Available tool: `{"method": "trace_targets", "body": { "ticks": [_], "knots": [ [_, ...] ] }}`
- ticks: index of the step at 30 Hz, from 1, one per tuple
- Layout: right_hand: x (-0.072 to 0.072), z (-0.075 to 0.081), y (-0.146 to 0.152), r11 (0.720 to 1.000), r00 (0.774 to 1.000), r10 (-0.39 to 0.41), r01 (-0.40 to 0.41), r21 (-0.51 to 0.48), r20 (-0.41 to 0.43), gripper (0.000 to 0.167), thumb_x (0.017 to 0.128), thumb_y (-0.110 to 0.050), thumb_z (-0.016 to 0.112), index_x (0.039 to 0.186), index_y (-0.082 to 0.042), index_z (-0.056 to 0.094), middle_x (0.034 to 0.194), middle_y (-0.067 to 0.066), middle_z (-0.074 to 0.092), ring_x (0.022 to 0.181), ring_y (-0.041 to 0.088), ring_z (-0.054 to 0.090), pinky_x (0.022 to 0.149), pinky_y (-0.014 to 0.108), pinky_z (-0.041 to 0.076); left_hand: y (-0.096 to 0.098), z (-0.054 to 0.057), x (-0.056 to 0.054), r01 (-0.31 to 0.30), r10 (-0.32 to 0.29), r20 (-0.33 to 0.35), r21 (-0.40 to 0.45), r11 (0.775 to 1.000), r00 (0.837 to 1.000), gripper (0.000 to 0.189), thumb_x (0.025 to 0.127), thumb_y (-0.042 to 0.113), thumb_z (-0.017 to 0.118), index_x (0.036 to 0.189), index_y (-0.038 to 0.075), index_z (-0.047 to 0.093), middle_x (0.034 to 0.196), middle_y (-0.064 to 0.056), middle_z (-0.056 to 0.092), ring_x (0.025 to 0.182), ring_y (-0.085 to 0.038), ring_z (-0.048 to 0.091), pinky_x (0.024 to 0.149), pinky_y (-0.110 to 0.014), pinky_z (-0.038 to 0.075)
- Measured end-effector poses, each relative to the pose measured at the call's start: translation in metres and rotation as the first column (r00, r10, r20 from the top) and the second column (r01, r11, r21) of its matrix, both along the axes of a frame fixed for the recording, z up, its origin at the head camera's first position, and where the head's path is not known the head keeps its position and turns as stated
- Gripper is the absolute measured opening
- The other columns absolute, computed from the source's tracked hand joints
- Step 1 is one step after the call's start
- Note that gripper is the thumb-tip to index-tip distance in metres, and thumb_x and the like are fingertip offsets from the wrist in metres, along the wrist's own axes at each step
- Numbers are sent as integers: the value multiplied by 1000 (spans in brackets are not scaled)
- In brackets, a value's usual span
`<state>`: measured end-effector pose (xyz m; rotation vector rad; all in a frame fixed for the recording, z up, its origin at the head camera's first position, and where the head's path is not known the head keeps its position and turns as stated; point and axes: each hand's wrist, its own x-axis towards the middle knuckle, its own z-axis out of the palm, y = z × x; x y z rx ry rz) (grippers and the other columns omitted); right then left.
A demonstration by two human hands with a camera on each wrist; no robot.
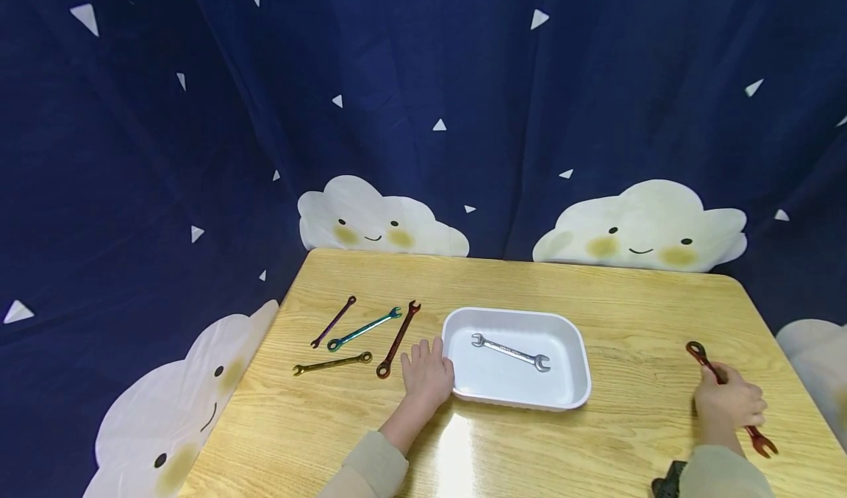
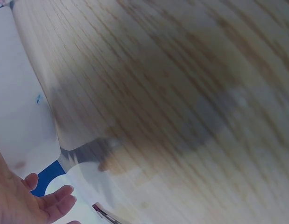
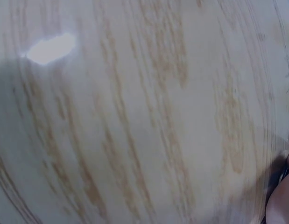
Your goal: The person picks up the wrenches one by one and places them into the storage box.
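At the table's right side my right hand (image 1: 728,402) grips a red combination wrench (image 1: 762,443) by its middle. The ring end points up-left and the forked end shows below the hand. In the right wrist view only a bit of the hand (image 3: 282,203) shows, at the lower right edge. My left hand (image 1: 426,373) rests at the left wall of a white tray (image 1: 463,379), fingers extended; the left wrist view shows its loose fingers (image 2: 60,200). Inside the tray lies a silver open-end wrench (image 1: 509,351).
Left of the tray lie a dark red wrench (image 1: 398,340), a teal wrench (image 1: 364,329), a purple wrench (image 1: 334,321) and a gold wrench (image 1: 333,363). A dark blue curtain (image 1: 490,79) with clouds hangs behind the wooden table (image 1: 635,307).
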<state>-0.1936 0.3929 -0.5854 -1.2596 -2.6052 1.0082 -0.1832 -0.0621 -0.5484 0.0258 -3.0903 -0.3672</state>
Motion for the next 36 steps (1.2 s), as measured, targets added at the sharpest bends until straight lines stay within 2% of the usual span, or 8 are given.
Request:
{"method": "trace_targets", "body": {
  "ticks": [10, 21, 36],
  "knots": [
    [-1, -1, 0, 1000, 1000, 15, -15, 22, 19, 46, 98, -37, 29, 135, -10, 37, 129, 36, 28, 118, 53, 23, 91, 60, 16, 0, -1, 0, 1, -1, -19, 8, 1000, 1000, 29, 89, 25, 42, 114, 10, 47, 99, -12, 48, 97, -30, 44, 88, -53, 31],
    [-2, -2, 1, 999, 999, 30, -30, 40, 13, 47, 98, -38, 27, 138, -15, 36, 129, 38, 28, 116, 55, 25, 89, 60, 18, 0, -2, -3, 5, -5, -16, 0, 1000, 1000, 30, 89, 25, 42, 115, 10, 46, 100, -12, 48, 98, -30, 43, 90, -54, 30],
    [-2, -4, 0, 996, 997, 71, -71, 45, -5, 47, 98, -38, 27, 139, -16, 36, 125, 41, 26, 113, 57, 25, 87, 61, 18, 0, 0, -1, 1, -1, -16, 3, 1000, 1000, 29, 89, 26, 43, 113, 10, 47, 100, -12, 48, 99, -30, 44, 91, -54, 30]
  ]
}}
